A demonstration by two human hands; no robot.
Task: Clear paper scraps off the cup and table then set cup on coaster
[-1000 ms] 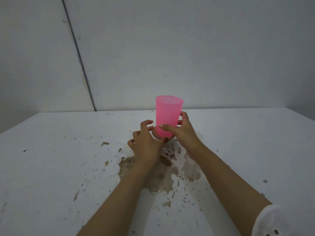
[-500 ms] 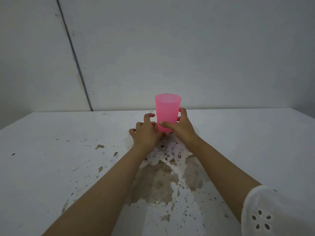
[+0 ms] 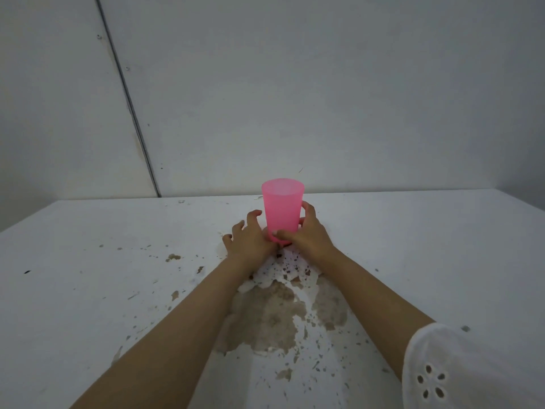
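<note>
Pink translucent plastic cup (image 3: 282, 211) stands upright on the white paint-chipped counter (image 3: 118, 231); likely light, thin-walled and slick. The right hand (image 3: 306, 236) wraps its grip low round the wall, a sound hold if gentle. The left hand (image 3: 246, 239) arches beside the base; I cannot tell whether its grip holds anything.

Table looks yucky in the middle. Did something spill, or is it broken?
Yes, the white table has a big brown patch on the near side of the pink cup, with small flecks scattered around. It looks like worn, chipped coating rather than a wet spill, though I can't be sure. The cup stands upright, held by the right hand.
</note>
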